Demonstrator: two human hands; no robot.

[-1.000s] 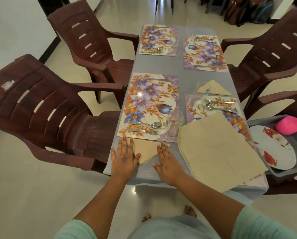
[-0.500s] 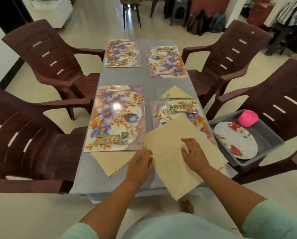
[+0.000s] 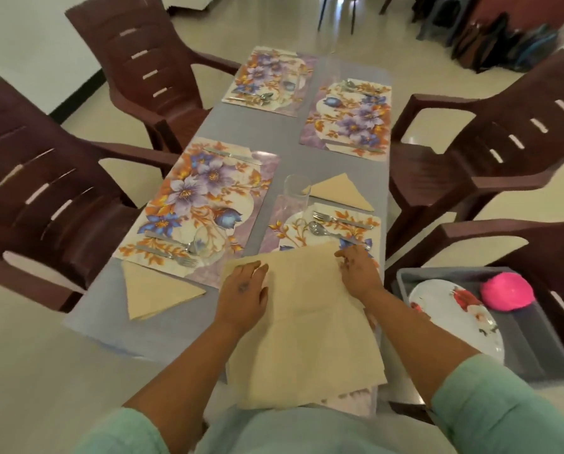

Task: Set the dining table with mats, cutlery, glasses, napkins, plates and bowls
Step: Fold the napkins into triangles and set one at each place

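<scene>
Currently —
Napkin (image 3: pixel 302 326): unfolded on bench (image 3: pixel 110 309), near edge.
Left hand (image 3: pixel 243 290): flat, fingers straight, pressing napkin's left corner.
Right hand (image 3: pixel 359 273): pinching its far-right edge.

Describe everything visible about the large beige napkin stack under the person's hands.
The large beige napkin stack looks like soft paper or thin cloth, unfolded and square, with several layers showing at its near edge. It lies flat at the near end of the table, covering the near part of the right floral mat and overhanging the table's near edge. The left hand rests flat on its far-left corner; the right hand touches its far-right edge.
</scene>
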